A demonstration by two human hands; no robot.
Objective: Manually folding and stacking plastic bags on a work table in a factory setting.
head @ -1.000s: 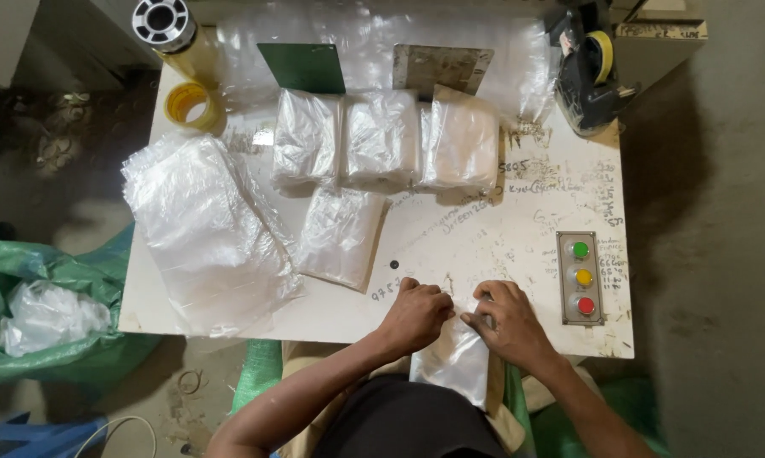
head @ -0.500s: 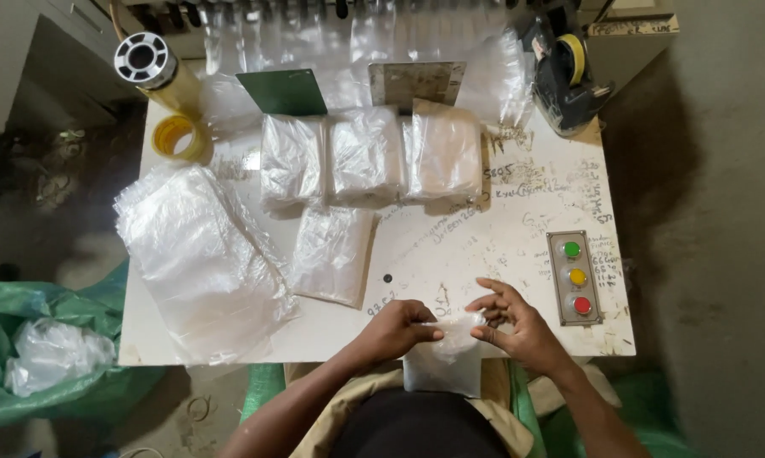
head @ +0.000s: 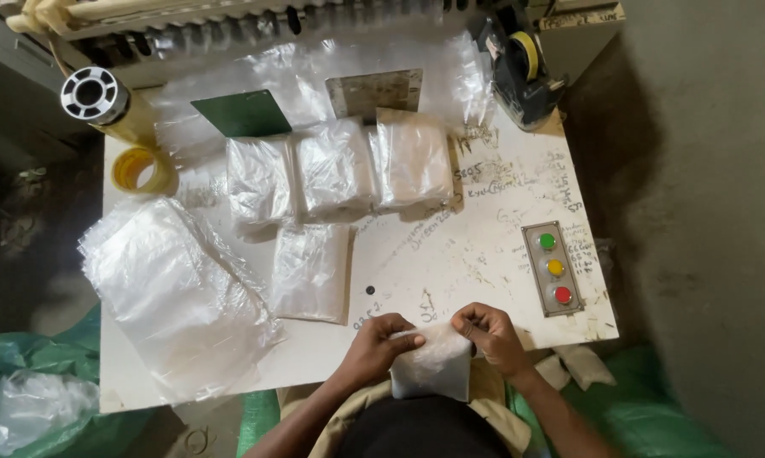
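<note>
1. Left hand (head: 381, 342) and right hand (head: 486, 337) both pinch the top edge of a small clear plastic bag (head: 431, 367); fingers closed on it, hands near each other but apart. The bag hangs over the near edge of the white table (head: 484, 246), in front of the person's body.
2. Just beyond the left hand: one flat clear pouch (head: 312, 271) lies on the table.
3. Left of it: a large loose pile of clear bags (head: 175, 293).
4. Right: a control panel (head: 553, 268) with green, yellow and red buttons.
5. Mid-table: three stacks of clear bags (head: 340, 174) in a row.
6. Far edge: green plate (head: 242, 113), tape roll (head: 143, 170), tape dispenser (head: 518, 64).
</note>
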